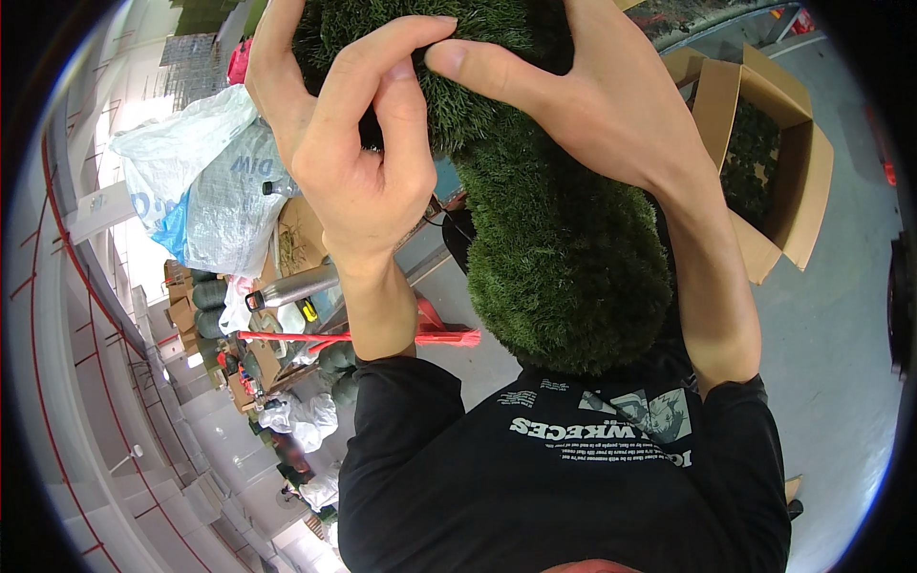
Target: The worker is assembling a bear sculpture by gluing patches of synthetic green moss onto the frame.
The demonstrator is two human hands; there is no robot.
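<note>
A shape covered in dark green artificial grass [568,267] hangs in front of my chest, its rounded lower end near my black shirt. Both hands are at its upper part, which the frame's top edge cuts off. My left hand [353,181] is closed, with thumb and index fingertip close together over the grass; whatever is pinched there is too small to make out. Another of its fingers runs along the left side of the shape. My right hand [611,95] grips the other side, its thumb lying across the front and almost meeting the left index finger. The right fingertips are out of frame.
An opened cardboard box [807,196] holding green foliage stands on the floor at right. On the left are a white plastic sack [205,181], a clear bottle [280,186], a metal flask [296,286] and red strapping [315,337]. Several boxes and bags lie beyond.
</note>
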